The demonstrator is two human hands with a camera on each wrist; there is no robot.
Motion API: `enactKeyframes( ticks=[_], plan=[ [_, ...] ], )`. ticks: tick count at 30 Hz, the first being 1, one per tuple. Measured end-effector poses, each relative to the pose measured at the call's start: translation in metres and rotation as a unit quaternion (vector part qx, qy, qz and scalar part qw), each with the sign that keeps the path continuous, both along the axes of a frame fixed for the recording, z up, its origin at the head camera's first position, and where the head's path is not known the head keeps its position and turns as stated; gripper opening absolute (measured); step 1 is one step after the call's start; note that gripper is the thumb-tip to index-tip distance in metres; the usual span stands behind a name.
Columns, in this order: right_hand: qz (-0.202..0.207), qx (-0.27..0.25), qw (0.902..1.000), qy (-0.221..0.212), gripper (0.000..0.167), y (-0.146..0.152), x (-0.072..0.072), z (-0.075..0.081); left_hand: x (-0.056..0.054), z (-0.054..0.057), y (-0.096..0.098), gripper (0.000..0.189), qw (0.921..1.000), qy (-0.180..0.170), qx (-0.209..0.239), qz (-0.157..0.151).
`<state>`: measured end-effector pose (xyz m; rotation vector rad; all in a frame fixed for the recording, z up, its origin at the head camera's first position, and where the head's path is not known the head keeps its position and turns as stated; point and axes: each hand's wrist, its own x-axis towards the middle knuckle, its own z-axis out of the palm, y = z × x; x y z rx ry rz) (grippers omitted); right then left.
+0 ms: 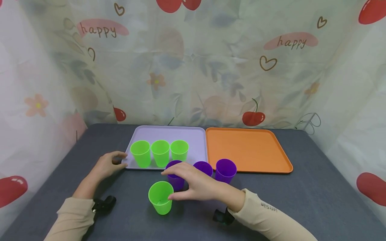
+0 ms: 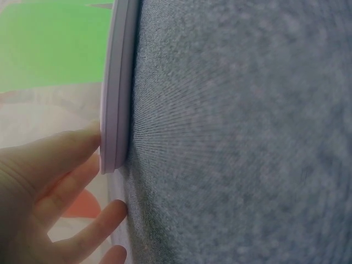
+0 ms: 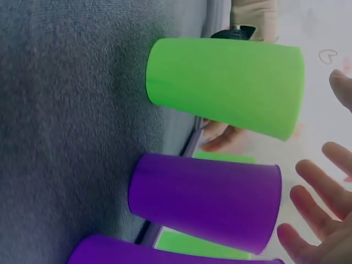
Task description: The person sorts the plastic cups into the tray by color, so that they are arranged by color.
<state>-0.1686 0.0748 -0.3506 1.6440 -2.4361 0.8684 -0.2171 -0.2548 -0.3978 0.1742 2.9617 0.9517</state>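
My right hand [image 1: 197,182] hovers with fingers and thumb spread over a purple cup [image 1: 176,182] and beside a green cup [image 1: 159,202], which stands upright on the table. In the right wrist view the fingers are apart from the rims of the green cup [image 3: 225,85] and the purple cup [image 3: 206,201]. At the left side, my left hand [image 1: 105,164] touches the near corner of a lavender tray [image 1: 193,134], thumb against its rim [image 2: 113,110]. Three green cups [image 1: 160,154] stand in a row on that tray.
An orange tray [image 1: 244,147] adjoins the lavender one on the right. Two more purple cups, one partly behind my right hand [image 1: 203,166] and one farther right [image 1: 225,171], stand near the trays' front edges. A patterned curtain [image 1: 193,67] encloses the dark table.
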Motion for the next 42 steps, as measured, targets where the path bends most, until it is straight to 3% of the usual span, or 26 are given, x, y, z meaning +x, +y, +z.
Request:
enactKeyframes(
  ticks=[11,22,35,42],
  plan=[
    [-0.025,0.061,0.9978,0.008,0.058,-0.009,0.005,-0.006,0.000,-0.001,-0.001,0.040,1.0000,0.002,0.003,-0.003],
    [-0.030,0.071,0.9965,0.031,0.056,-0.012,0.007,-0.010,0.000,-0.001,0.000,0.040,1.0000,0.003,0.002,0.000],
    [-0.019,0.025,0.9968,0.074,0.057,-0.012,0.004,-0.011,0.000,0.002,0.000,0.042,0.9999,-0.012,0.000,0.000],
    [-0.030,0.012,0.9987,0.040,0.058,-0.009,0.005,-0.002,0.001,0.002,0.000,0.042,0.9999,-0.010,0.000,-0.003]
  ],
)
